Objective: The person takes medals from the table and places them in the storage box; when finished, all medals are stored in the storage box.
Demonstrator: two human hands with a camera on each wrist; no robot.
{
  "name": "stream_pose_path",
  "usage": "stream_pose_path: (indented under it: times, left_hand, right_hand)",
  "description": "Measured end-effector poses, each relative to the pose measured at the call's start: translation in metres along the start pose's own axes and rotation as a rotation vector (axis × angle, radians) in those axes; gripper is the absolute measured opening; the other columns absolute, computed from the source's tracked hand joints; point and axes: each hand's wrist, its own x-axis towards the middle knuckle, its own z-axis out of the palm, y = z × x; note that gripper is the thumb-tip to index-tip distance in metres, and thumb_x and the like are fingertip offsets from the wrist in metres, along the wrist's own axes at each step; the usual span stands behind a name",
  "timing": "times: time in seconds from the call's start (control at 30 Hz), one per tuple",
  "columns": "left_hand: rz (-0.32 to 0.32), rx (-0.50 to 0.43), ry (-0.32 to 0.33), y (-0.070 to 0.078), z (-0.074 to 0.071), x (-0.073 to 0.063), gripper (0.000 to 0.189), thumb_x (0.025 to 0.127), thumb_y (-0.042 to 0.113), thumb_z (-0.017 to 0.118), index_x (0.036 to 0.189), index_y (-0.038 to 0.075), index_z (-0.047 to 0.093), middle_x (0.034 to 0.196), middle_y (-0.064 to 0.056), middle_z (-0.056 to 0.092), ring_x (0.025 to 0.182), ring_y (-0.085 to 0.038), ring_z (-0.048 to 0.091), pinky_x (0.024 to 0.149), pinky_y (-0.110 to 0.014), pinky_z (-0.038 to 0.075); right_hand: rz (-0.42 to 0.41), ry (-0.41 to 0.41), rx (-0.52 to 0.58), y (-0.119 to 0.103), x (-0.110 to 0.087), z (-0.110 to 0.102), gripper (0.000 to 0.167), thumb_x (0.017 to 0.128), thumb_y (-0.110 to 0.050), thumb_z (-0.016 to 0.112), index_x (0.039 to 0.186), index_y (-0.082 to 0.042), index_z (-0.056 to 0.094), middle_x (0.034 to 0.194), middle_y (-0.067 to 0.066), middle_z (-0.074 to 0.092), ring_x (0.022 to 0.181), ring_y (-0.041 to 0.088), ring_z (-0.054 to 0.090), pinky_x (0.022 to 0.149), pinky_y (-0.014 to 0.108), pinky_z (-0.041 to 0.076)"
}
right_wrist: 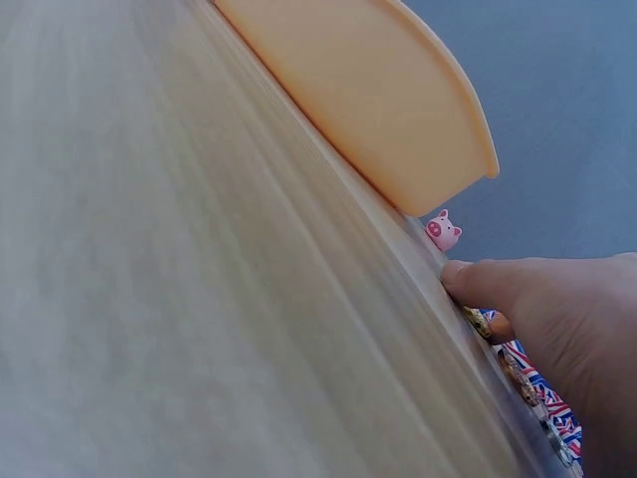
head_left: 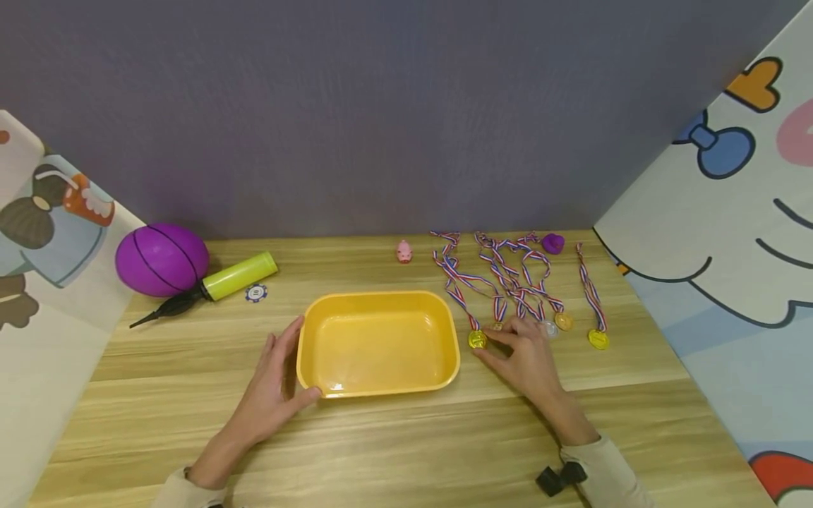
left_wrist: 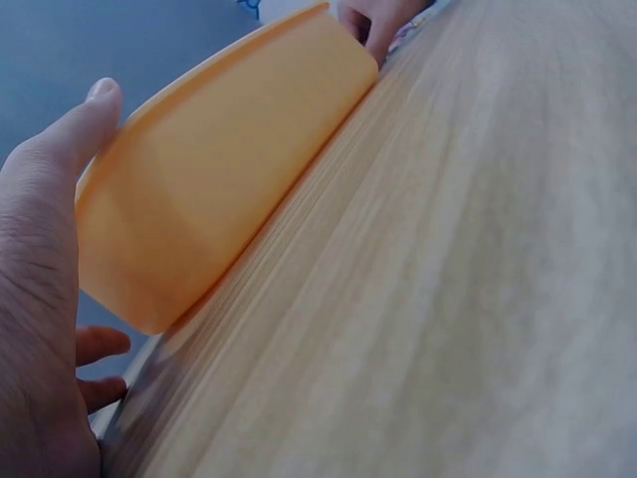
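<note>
A yellow plastic basin (head_left: pixel 377 391) stands on the wooden table. My left hand (head_left: pixel 269 398) lies against its left end, thumb at the near corner of the rim and fingers fairly straight along the side; the left wrist view shows the thumb (left_wrist: pixel 85 124) by the rim. To the right of the basin, my right hand (head_left: pixel 524 356) pinches a gold medal (head_left: pixel 477 340) at its edge between thumb and index finger. That medal lies flat, its striped ribbon (head_left: pixel 459 293) stretching away behind it. Beside it, more medals, including a bronze one (head_left: pixel 563 322), are partly covered by the hand.
Another gold medal (head_left: pixel 598 339) lies apart at the right. At the back are a pink pig figure (head_left: pixel 404 252) and a purple toy (head_left: pixel 552 243). On the left sit a purple ball (head_left: pixel 162 259), a yellow-green hand pump (head_left: pixel 240 276) and a poker chip (head_left: pixel 257 293). Panels surround the table.
</note>
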Motion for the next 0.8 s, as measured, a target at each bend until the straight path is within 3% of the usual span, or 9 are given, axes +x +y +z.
stream_pose_path:
  times: [0.23,0.5,0.8]
  left_hand:
    - [0.01,0.012,-0.002,-0.0017,0.0008,-0.0008,0.111,0.092,0.059,0.085,0.178,0.021,0.025,0.162,-0.023,0.057,0.151,-0.042,0.052,0.138,-0.065,0.002]
    - [0.015,0.003,-0.003,-0.0063,0.0013,-0.0007,0.115,0.091,0.073,0.08,0.178,0.023,0.024,0.156,-0.021,0.064,0.15,-0.028,0.057,0.138,-0.065,0.001]
    - [0.018,-0.005,-0.007,-0.0081,0.0022,0.0005,0.116,0.09,0.07,0.082,0.178,0.023,0.024,0.16,-0.021,0.06,0.159,-0.015,0.043,0.137,-0.068,0.001]
  right_hand:
    - [0.006,-0.005,0.009,-0.0009,-0.0004,0.0007,0.043,0.072,-0.026,0.106,0.105,-0.004,0.089,0.082,0.0,0.06,0.081,0.019,0.05,0.082,0.042,0.036]
    - [-0.024,0.019,0.021,-0.0013,0.0012,0.0016,0.039,0.073,-0.024,0.104,0.101,-0.002,0.089,0.081,0.002,0.062,0.079,0.021,0.055,0.086,0.046,0.042]
    - [-0.027,0.057,0.057,-0.0029,0.0049,-0.0004,0.037,0.073,-0.024,0.102,0.097,0.0,0.087,0.081,0.006,0.064,0.082,0.025,0.055,0.084,0.044,0.039]
